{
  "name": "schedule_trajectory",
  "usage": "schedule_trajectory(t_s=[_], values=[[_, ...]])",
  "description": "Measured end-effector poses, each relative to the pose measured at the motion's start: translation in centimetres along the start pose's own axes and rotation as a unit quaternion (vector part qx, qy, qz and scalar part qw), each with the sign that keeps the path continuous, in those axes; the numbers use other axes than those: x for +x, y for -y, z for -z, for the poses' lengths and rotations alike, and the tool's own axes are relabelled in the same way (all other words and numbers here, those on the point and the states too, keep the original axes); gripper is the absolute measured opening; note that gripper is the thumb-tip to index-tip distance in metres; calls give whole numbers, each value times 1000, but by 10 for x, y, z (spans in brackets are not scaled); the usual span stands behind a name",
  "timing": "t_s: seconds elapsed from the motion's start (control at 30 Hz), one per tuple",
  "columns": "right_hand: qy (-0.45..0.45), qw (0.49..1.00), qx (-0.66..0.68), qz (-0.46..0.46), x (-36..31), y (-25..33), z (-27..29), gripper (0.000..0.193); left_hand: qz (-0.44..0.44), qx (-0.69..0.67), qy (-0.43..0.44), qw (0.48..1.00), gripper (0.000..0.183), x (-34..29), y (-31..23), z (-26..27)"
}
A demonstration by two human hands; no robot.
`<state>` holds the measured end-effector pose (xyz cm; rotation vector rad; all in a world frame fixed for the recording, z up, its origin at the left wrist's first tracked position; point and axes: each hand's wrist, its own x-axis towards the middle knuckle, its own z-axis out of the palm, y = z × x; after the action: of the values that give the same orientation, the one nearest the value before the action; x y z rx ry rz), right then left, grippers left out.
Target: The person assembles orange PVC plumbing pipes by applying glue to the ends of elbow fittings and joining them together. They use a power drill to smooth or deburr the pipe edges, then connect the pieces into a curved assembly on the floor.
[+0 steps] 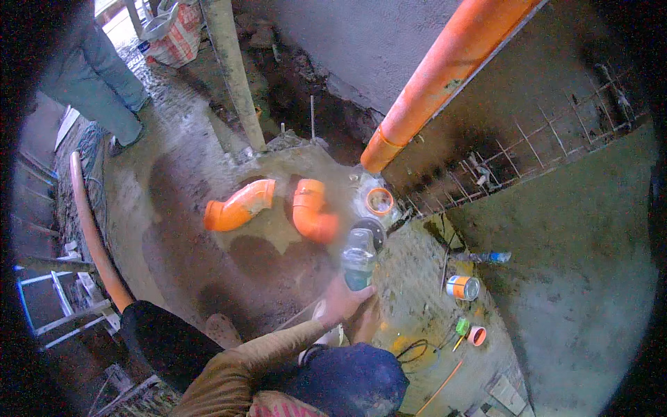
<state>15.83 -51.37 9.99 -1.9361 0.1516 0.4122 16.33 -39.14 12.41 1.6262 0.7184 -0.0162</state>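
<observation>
our left hand (340,301) wraps a grinder-like tool (358,258); how far the right hand (365,322), beneath, closes we cannot tell. the tool's dark disc (376,229) lies just beside the orange pipe mouth (380,190); we should brace firmly, holding the disc steady.

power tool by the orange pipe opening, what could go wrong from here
A slip might let the power tool chip the orange pipe opening, as its dark round head is right beside it. The haze, probably dust, blurs one end of the bent orange pipe and could hide the work. The black cord looped on the ground might snag a foot.
</observation>
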Motion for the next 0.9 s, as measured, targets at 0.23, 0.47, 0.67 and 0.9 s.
schedule_trajectory(t_s=[0.23,0.47,0.67,0.9], values=[[102,977,172,-74,13,-2,32,56,-97,-64,-60,991,57,-10,39,-23],[173,928,292,-153,9,-6,56,56,142,-399,428,798,60,39,66,-9],[245,862,390,-214,12,-8,70,57,7,-259,429,865,67,57,35,-12],[262,910,279,-161,18,-4,49,55,-9,-263,345,901,57,47,31,-8]])
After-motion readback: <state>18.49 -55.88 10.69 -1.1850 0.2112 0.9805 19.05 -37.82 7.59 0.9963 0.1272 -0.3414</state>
